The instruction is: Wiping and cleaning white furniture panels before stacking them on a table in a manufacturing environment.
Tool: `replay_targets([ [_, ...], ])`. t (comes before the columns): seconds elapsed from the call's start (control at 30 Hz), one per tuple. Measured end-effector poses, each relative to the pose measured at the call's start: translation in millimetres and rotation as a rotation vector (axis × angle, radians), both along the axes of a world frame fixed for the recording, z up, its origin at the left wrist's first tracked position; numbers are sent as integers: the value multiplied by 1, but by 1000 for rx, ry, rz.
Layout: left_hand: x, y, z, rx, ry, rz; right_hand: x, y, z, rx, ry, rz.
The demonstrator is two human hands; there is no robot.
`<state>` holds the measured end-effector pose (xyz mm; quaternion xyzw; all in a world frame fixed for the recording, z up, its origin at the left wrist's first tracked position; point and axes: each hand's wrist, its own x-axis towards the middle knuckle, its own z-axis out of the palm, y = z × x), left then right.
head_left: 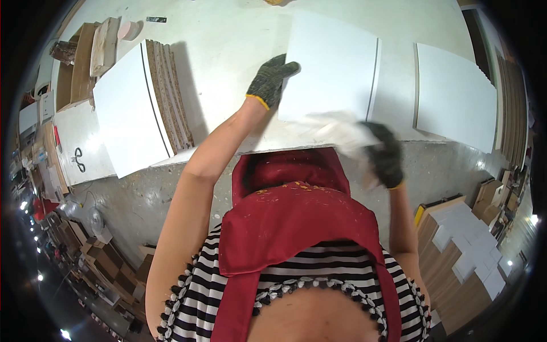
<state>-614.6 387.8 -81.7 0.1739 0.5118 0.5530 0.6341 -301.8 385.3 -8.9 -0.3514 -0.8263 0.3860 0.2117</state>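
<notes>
A white board [330, 62] with a dark line along its right edge lies on the pale worktable in front of me. My left hand [273, 80], in a dark knit glove with a yellow cuff, grips this board's left edge, thumb over the top face. At the near right corner, my right hand [386, 154], gloved the same way, is closed on a whitish cloth [336, 130]. Both that hand and the cloth are smeared by motion. The cloth reaches over the board's near edge; whether it touches the surface I cannot tell.
Left on the table [228, 34] leans a stack of white-faced chipboard panels [131, 108]. Another white panel stack [456, 94] lies at the right. A cardboard box [82, 62], a pink roll [129, 30] and black scissor handles [78, 159] sit far left. More boards [464, 245] are piled lower right.
</notes>
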Motion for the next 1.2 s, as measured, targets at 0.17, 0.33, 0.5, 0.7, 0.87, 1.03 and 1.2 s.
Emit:
replay_targets([
  [0.17,-22,-13,-14,-10,-35,40,75,88,-7,335,-249,-435],
  [0.33,-32,-37,-3,-60,87,109,9,120,34,630,-913,-315],
  [0.5,-32,-45,-5,8,-58,228,-98,153,22,787,-187,-118],
  [0.7,-28,-43,0,13,-149,269,-233,211,-39,793,-250,-58],
  [0.87,-31,-45,-7,32,-165,270,-289,221,-56,517,-362,-203],
  [1.03,-27,-42,-24,58,-215,282,-290,238,-60,187,-332,-181],
  [1.2,-33,-50,-41,4,-61,272,-243,162,-13,-523,483,-14],
])
